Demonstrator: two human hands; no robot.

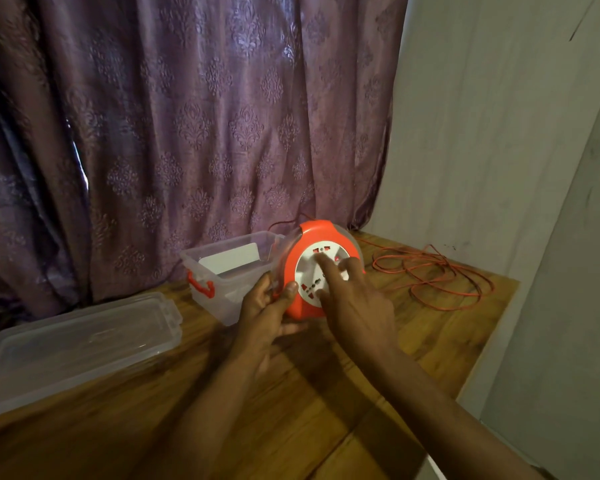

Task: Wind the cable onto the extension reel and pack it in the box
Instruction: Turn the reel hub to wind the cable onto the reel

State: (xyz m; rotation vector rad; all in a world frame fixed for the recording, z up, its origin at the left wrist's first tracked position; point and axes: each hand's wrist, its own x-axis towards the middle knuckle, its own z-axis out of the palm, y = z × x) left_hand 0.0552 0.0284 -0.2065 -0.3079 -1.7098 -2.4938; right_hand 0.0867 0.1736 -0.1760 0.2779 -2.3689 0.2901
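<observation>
A: Where was our round orange-and-white plastic extension reel (321,271)?

B: Upright on the wooden table (291,393); our left hand (267,317) gripped its rim, and our right hand (355,299) laid straight fingers on its face.

A: Around it?

B: The clear plastic box (229,271) was touching it on the left, the clear lid (80,344) was beside that, and the loose orange cable (433,275) lay to the right.

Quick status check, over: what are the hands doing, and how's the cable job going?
Left hand grips reel edge; right hand fingers flat on its white face. Cable mostly loose on table. Box open, lid off. Nothing blocking.

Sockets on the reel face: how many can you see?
2: one socket at the top of the reel, one lower left. The right hand may hide others.
</observation>
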